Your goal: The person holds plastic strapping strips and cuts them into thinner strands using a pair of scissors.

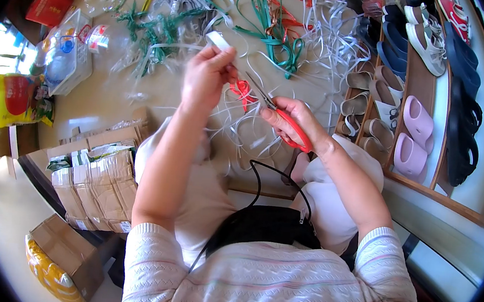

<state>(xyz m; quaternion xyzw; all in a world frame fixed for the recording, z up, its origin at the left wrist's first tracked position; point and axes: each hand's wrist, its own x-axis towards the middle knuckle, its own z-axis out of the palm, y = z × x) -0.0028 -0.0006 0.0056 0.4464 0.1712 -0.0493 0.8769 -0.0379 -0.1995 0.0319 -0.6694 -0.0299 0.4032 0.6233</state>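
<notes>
My left hand [207, 79] is raised, its fingers pinched around a white plastic strap [218, 40] whose looped end sticks up above the fingertips. The hand is slightly blurred. In my right hand [293, 120] is a pair of scissors with red handles [297, 132]. Their metal blades point up and left toward the left hand, apart from the strap end. Just below the left hand, a bundle of red strap [244, 92] lies among loose white straps [261, 132] on the floor.
Green straps [276, 35] and a tangled green heap [157, 32] lie ahead, with white strips [336, 49] beyond. Shoe racks holding pink clogs [416, 130] stand at right. At left are flattened cardboard [96, 186], a plastic crate [76, 59] and a clear bottle [104, 39].
</notes>
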